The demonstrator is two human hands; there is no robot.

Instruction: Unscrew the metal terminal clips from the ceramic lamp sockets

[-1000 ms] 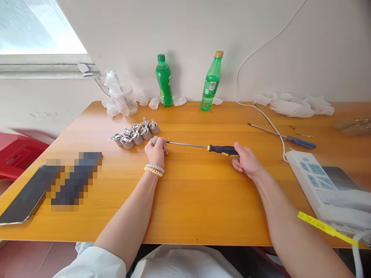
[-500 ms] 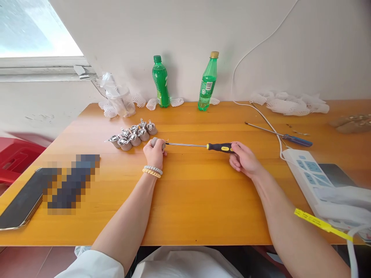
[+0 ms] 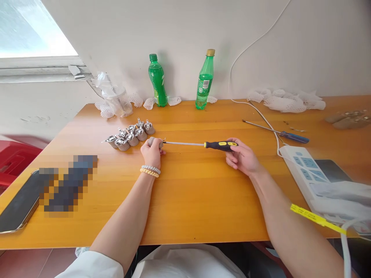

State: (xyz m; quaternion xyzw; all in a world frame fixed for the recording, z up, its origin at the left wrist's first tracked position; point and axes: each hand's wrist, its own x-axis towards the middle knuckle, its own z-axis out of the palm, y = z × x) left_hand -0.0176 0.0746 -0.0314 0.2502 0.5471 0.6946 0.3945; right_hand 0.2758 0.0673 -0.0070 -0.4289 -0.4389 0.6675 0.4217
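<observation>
My left hand [image 3: 151, 153] rests on the wooden table [image 3: 197, 193] and grips a small grey lamp-holder piece [image 3: 153, 141] with metal tabs. My right hand [image 3: 242, 157] holds the black-and-yellow handle of a long screwdriver [image 3: 203, 144]. The screwdriver lies level, and its tip meets the grey piece in my left hand. Just left of that hand sits a cluster of several similar grey pieces [image 3: 129, 135].
Two green bottles [image 3: 157, 81] [image 3: 204, 80] stand at the wall. A blue-handled screwdriver [image 3: 278, 132], a white cable and a power strip [image 3: 304, 170] lie to the right. A phone [image 3: 17, 204] lies at the left edge, plastic cup [image 3: 116, 99] and foam netting at the back.
My right hand's fingers have shifted along the screwdriver handle, showing more of it. The camera has drifted slightly; the left hand keeps hold of the grey piece.
</observation>
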